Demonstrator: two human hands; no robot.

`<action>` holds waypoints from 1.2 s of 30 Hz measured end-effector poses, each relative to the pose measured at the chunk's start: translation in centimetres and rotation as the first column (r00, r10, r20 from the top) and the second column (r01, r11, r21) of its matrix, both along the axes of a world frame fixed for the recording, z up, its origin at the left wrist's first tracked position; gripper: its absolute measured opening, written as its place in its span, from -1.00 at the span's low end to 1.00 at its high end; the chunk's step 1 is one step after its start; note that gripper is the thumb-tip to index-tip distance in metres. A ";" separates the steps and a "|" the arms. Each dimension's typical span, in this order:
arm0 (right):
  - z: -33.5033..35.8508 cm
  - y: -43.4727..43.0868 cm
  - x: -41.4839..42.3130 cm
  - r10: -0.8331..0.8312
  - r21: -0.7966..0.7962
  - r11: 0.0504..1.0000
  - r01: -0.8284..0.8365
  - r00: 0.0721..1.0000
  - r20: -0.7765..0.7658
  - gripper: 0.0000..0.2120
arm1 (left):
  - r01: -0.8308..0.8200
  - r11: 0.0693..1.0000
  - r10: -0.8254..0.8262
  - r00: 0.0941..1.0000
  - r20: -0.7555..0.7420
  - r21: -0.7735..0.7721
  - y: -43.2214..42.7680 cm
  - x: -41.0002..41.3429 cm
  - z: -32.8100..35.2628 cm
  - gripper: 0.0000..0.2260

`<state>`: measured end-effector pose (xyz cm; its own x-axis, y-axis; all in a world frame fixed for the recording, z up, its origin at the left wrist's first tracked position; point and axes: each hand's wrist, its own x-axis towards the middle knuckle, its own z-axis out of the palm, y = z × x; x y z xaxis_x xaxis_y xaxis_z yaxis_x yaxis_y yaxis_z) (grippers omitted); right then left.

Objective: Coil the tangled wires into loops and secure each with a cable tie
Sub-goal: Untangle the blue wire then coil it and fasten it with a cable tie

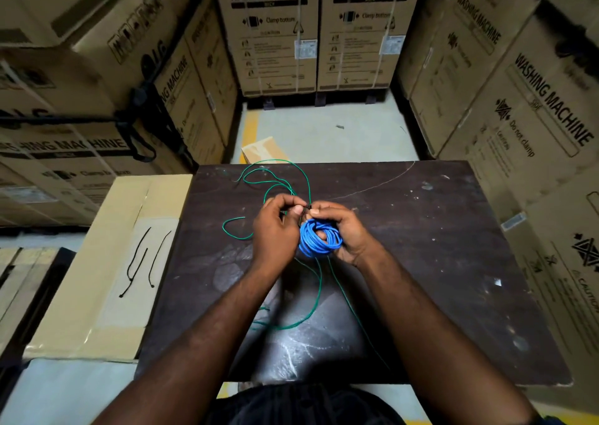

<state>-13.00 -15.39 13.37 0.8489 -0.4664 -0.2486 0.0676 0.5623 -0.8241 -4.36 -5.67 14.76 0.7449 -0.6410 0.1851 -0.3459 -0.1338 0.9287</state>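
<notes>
A blue wire (311,241), wound into a small coil, sits in my right hand (343,233), whose fingers curl through and around it. My left hand (275,227) meets the right one just above the coil and pinches a small black cable tie (308,210) between thumb and fingers. A loose green wire (275,178) sprawls in open loops over the dark table (421,246), running beyond my hands and back under my forearms.
Two spare black cable ties (142,259) lie on a flat cardboard box (107,262) left of the table. Tall washing machine cartons (269,32) wall in the space on all sides. A scrap of cardboard (262,149) lies on the floor beyond the table.
</notes>
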 end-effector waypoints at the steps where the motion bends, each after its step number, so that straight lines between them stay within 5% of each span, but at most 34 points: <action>1: 0.2 0.2 0.4 0.004 0.001 1.000 -0.004 1.000 -0.002 -0.92 | 0.005 1.000 -0.005 1.000 -0.023 -0.006 0.3 0.5 0.2 -0.82; 16: 1.8 2.1 3.4 0.080 -0.134 0.986 -0.098 0.988 -0.135 -0.98 | 0.121 0.983 -0.149 0.965 -0.216 -0.139 3.5 5.2 0.9 -0.82; 24: 2.0 2.6 4.3 -0.043 -0.483 0.871 -0.085 0.968 -0.248 -0.81 | 0.146 0.989 -0.147 0.977 0.156 0.016 3.7 5.9 1.1 -0.90; 28: 1.9 2.7 4.2 -0.053 -0.551 0.830 -0.082 0.973 -0.224 -0.78 | 0.036 0.999 -0.041 0.988 0.148 0.030 3.3 6.0 0.6 -0.93; 34: 0.8 3.0 4.0 -0.177 -0.888 0.457 -0.047 0.974 -0.143 -0.95 | -0.098 0.980 0.092 0.995 0.047 0.170 2.8 6.8 -0.4 -0.94; 36: 0.8 3.0 3.9 -0.211 -0.914 0.405 -0.024 0.970 -0.119 -0.97 | -0.098 0.980 0.095 0.995 0.022 0.172 2.7 7.1 -0.5 -0.92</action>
<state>-9.10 -12.41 14.13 0.7749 -0.5891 0.2290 -0.1467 -0.5200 -0.8415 2.70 -2.97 14.23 0.8030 -0.5893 0.0884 -0.3358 -0.3250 0.8841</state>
